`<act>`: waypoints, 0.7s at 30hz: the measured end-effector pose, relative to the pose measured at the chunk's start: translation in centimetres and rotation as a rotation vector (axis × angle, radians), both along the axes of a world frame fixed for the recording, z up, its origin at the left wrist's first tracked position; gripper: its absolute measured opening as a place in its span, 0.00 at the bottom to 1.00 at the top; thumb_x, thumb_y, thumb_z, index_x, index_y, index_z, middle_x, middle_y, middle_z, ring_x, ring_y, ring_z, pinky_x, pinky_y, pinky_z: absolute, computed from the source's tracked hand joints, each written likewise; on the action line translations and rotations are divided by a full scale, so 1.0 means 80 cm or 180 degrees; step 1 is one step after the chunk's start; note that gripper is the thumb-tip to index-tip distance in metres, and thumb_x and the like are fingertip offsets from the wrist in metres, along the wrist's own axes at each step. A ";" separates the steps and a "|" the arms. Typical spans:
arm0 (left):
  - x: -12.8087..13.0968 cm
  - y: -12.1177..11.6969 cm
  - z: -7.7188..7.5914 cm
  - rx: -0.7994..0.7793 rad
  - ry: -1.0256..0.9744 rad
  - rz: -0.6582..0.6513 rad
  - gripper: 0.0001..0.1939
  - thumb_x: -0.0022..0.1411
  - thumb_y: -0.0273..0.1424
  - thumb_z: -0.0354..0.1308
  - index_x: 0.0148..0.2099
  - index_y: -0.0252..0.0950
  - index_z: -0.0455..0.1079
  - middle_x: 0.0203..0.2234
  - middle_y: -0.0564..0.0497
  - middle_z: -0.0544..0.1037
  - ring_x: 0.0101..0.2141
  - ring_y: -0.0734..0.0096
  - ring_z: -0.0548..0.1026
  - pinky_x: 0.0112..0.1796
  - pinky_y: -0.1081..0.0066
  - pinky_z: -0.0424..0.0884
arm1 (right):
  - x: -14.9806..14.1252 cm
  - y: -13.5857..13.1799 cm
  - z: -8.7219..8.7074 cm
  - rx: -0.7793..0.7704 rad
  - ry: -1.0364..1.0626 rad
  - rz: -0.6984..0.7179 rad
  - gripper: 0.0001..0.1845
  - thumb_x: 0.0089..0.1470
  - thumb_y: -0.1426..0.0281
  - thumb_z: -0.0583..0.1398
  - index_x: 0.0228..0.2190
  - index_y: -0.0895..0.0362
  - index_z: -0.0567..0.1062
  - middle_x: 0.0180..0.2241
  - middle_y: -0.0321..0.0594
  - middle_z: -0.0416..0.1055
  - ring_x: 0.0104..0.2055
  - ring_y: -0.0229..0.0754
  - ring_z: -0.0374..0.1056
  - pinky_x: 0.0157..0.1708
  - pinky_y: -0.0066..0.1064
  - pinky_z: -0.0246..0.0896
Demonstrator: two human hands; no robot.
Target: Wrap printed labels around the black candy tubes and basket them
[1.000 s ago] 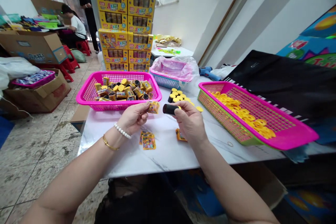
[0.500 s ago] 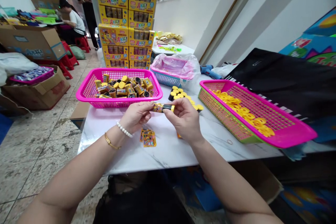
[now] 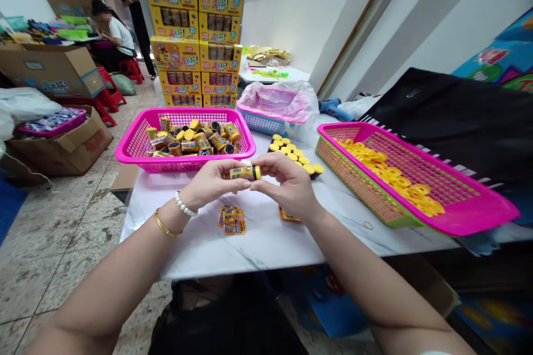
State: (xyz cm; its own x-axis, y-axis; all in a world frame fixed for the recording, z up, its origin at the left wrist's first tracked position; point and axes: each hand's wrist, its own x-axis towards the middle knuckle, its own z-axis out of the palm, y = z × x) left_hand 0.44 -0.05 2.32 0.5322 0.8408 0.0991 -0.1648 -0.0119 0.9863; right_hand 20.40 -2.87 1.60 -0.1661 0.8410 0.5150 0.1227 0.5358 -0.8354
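The person's left hand (image 3: 214, 182) and right hand (image 3: 289, 183) meet above the worktop (image 3: 254, 252), both closed on one yellow-capped cylinder (image 3: 241, 172) lying sideways between them: the left fingers pinch its printed end, the right fingers press around the capped end. Its printed sleeve looks nearly all the way on, with only a narrow dark band showing beside the cap. Below the left hand lie a few flat printed sleeves (image 3: 234, 222), their lettering too small to read; another orange printed stack (image 3: 288, 214) is partly hidden under the right hand. Beyond the hands, a pink basket (image 3: 183, 165) holds a heap of printed cylinders (image 3: 190, 146), which I take to be finished ones, while the black pieces with yellow caps (image 3: 297, 154) grouped on the worktop look unsleeved, so a good batch seems left. To the right, a long pink basket (image 3: 478, 221) contains yellow rings (image 3: 389, 180). Farther back stand two columns of yellow display boxes (image 3: 178, 55); the big coloured characters on them seem to read 魔术杯, with an exclamation mark, and the finer print is illegible. A brown carton (image 3: 45, 72) at far left bears blue lettering, too blurred to make out.
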 end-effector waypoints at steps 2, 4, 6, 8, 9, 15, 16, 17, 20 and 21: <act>0.001 0.003 -0.005 0.0023 0.0043 0.0018 0.13 0.50 0.31 0.72 0.37 0.30 0.77 0.25 0.49 0.77 0.24 0.76 0.72 0.27 0.76 0.69 | 0.001 0.003 0.000 0.0032 -0.0128 0.0022 0.23 0.47 0.60 0.73 0.44 0.51 0.79 0.42 0.40 0.76 0.42 0.43 0.75 0.46 0.39 0.74; 0.002 0.003 -0.008 -0.0004 0.0083 0.0051 0.12 0.50 0.32 0.71 0.35 0.31 0.76 0.23 0.50 0.76 0.23 0.76 0.72 0.26 0.76 0.69 | 0.004 0.004 -0.004 0.0055 -0.0192 0.0008 0.19 0.51 0.60 0.71 0.44 0.51 0.79 0.41 0.40 0.77 0.42 0.44 0.75 0.47 0.40 0.74; 0.004 0.001 -0.011 -0.0074 0.0228 0.0028 0.13 0.49 0.32 0.72 0.35 0.30 0.77 0.24 0.49 0.76 0.23 0.75 0.73 0.26 0.76 0.69 | 0.008 0.005 -0.010 0.0213 -0.0327 -0.0072 0.15 0.53 0.61 0.69 0.42 0.52 0.79 0.39 0.41 0.78 0.41 0.44 0.75 0.44 0.40 0.75; 0.005 0.000 -0.012 -0.0135 0.0388 -0.0022 0.15 0.48 0.33 0.72 0.37 0.30 0.77 0.26 0.47 0.77 0.25 0.74 0.74 0.27 0.76 0.70 | 0.013 0.003 -0.018 0.0414 -0.0548 -0.0161 0.13 0.54 0.62 0.68 0.41 0.51 0.80 0.39 0.42 0.78 0.40 0.46 0.75 0.42 0.41 0.75; 0.005 -0.001 -0.012 -0.0177 0.0449 -0.0064 0.17 0.49 0.34 0.71 0.40 0.30 0.78 0.26 0.47 0.78 0.25 0.73 0.75 0.27 0.75 0.71 | 0.015 0.002 -0.021 0.0508 -0.0645 -0.0220 0.12 0.53 0.63 0.68 0.41 0.51 0.80 0.39 0.42 0.79 0.40 0.46 0.75 0.42 0.41 0.74; 0.004 0.002 -0.012 -0.0204 0.0506 0.0030 0.18 0.52 0.33 0.70 0.45 0.30 0.77 0.26 0.47 0.78 0.23 0.73 0.74 0.25 0.75 0.70 | 0.018 -0.001 -0.031 0.0591 -0.0577 -0.0523 0.13 0.50 0.66 0.70 0.39 0.51 0.80 0.39 0.41 0.80 0.42 0.47 0.75 0.47 0.43 0.74; 0.005 0.002 -0.013 -0.0082 0.0407 0.0097 0.14 0.52 0.31 0.69 0.41 0.30 0.77 0.27 0.47 0.78 0.25 0.74 0.74 0.27 0.76 0.70 | 0.016 -0.001 -0.033 0.0380 -0.0441 -0.0544 0.13 0.49 0.65 0.71 0.38 0.52 0.81 0.38 0.41 0.80 0.41 0.46 0.76 0.47 0.44 0.74; 0.006 0.002 -0.014 0.0047 0.0290 0.0149 0.11 0.52 0.30 0.69 0.39 0.30 0.77 0.28 0.47 0.79 0.27 0.74 0.75 0.29 0.76 0.72 | 0.013 0.000 -0.034 0.0071 -0.0242 -0.0529 0.14 0.48 0.63 0.72 0.37 0.53 0.81 0.37 0.41 0.80 0.39 0.46 0.77 0.46 0.44 0.75; 0.011 -0.001 -0.015 0.0331 0.0126 0.0274 0.12 0.50 0.27 0.70 0.39 0.31 0.76 0.33 0.46 0.80 0.34 0.70 0.78 0.38 0.73 0.74 | 0.002 0.005 -0.041 -0.1073 0.0512 -0.0221 0.19 0.44 0.57 0.73 0.34 0.56 0.79 0.31 0.40 0.80 0.32 0.44 0.78 0.40 0.43 0.77; 0.011 -0.002 -0.014 0.0359 0.0160 0.0295 0.13 0.50 0.27 0.70 0.40 0.31 0.76 0.34 0.46 0.80 0.34 0.70 0.78 0.38 0.72 0.74 | -0.001 0.006 -0.043 -0.1338 0.0701 -0.0089 0.20 0.43 0.56 0.73 0.33 0.57 0.79 0.29 0.39 0.80 0.31 0.43 0.78 0.39 0.42 0.78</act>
